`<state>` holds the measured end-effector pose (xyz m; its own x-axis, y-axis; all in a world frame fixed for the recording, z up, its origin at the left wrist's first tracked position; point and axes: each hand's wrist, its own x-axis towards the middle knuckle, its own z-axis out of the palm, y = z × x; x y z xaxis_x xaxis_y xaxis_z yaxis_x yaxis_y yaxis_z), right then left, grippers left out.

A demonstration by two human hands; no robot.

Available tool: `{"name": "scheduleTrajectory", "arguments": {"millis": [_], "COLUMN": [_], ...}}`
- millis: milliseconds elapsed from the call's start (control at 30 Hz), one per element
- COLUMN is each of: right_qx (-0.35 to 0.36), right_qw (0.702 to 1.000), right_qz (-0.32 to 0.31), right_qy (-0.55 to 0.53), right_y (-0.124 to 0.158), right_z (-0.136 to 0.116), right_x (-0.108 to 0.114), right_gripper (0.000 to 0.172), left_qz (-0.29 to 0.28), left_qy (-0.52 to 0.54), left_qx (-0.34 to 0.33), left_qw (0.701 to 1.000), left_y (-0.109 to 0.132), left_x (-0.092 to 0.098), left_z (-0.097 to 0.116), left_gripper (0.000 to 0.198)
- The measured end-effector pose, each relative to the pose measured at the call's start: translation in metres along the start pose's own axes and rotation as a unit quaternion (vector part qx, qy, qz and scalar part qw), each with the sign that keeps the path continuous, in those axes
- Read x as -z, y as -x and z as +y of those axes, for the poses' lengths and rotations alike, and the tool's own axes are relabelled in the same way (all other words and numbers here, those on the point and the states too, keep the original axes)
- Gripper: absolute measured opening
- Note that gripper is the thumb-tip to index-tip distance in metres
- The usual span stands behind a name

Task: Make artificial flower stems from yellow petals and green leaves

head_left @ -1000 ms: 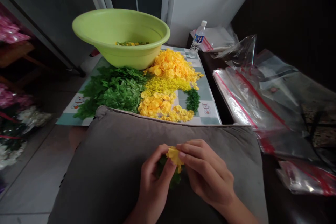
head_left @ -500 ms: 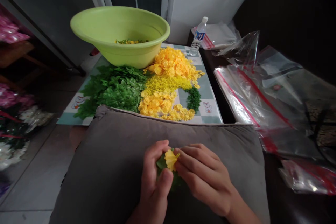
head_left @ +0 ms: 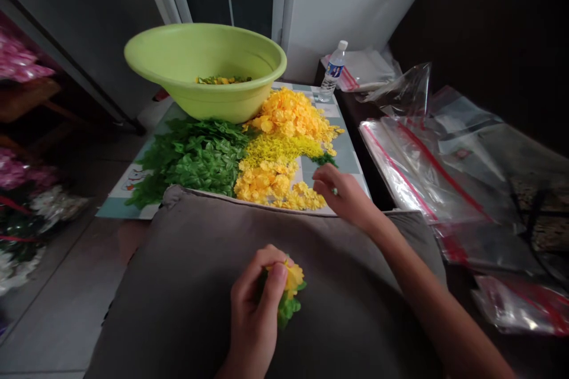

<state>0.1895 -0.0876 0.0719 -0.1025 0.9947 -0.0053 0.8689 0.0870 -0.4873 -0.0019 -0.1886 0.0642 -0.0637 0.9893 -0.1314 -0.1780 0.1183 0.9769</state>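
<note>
My left hand (head_left: 258, 302) is closed over the cushion, thumb and fingers pinching a yellow artificial flower (head_left: 294, 278) layered with green artificial leaves (head_left: 288, 308). Part of the leaves is hidden behind the fingers. My right hand (head_left: 340, 192) is stretched out over the near right part of the table, its fingers slightly bent and apart. Just beyond it lies a small pile of dark green sprigs (head_left: 324, 159), partly covered by the hand. Left of the hand are light yellow flower pieces (head_left: 267, 180).
A grey cushion (head_left: 186, 284) lies beneath my hands. On the table (head_left: 118, 207) are a green basin (head_left: 204, 95), green leaves (head_left: 195, 157), yellow sprigs (head_left: 280, 148) and orange-yellow petals (head_left: 293, 112). A water bottle (head_left: 332, 71) stands behind. Clear plastic bags (head_left: 400, 160) lie at right.
My right hand has let go of the flower and moved forward to the dark green pile. My left hand still holds the flower and leaves, shifted slightly left.
</note>
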Motion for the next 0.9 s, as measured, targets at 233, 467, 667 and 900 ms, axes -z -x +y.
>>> {"name": "scheduleTrajectory", "arguments": {"millis": [233,467,667,900], "right_qx": [-0.122,-0.148,-0.13,-0.117], "right_qw": [0.98,0.961,0.956,0.952], "right_qz": [-0.059,-0.062,-0.044,-0.024], "right_qy": [0.143,0.226,0.26,0.283], "right_y": [-0.104,-0.093,-0.086,-0.084], "right_z": [0.052,0.06,0.059,0.06], "right_x": [-0.04,-0.071,-0.079,-0.082], "right_gripper": [0.027,0.029,0.029,0.026], "left_qz": [0.033,0.031,0.033,0.007], "left_qy": [0.001,0.03,0.036,0.055], "left_qx": [0.02,0.075,0.124,0.084], "left_qw": [0.999,0.996,0.991,0.995], "left_y": [-0.004,-0.004,-0.004,-0.002], "left_x": [0.0,0.003,0.001,0.001], "left_z": [-0.001,-0.005,-0.004,-0.004], "left_gripper": [0.024,0.029,0.031,0.029]}}
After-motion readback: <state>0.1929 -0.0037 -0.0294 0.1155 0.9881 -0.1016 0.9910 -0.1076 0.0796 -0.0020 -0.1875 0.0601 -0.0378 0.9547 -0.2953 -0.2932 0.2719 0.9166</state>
